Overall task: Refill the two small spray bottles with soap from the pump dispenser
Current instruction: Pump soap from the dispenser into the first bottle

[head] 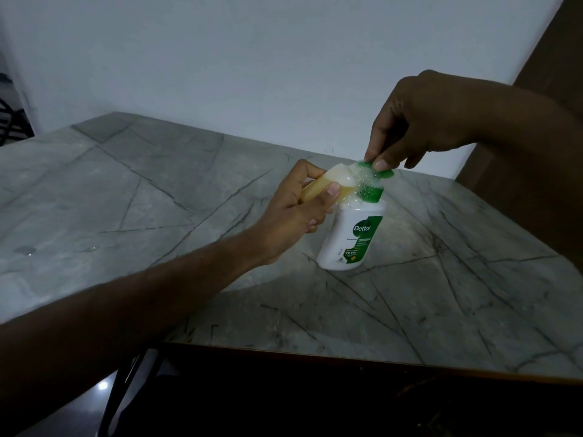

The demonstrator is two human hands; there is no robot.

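Filling step, first visible bottle. I am holding a small spray bottle (pixel 318 186), cap off and tilted nearly flat, with its open mouth touching the nozzle of the Dettol pump dispenser (pixel 351 234). The dispenser is standing upright on the marble-patterned table (pixel 157 197), at about 3 o'clock from the table's centre. My left hand (pixel 293 222) is reaching in from 8 o'clock, forearm extended, thumb and fingers wrapped around the bottle's amber-filled body. My right hand (pixel 419 121) is coming down from 1 o'clock, wrist arched, thumb and forefinger pinching the green pump head (pixel 375 171), the other fingers curled under. Foam (pixel 353 179) is gathering around mouth and nozzle, so I judge the bottle nearly full or the aim loose. Next move, as I judge it: keep the mouth aligned while pressing gently. The second bottle is not in view.
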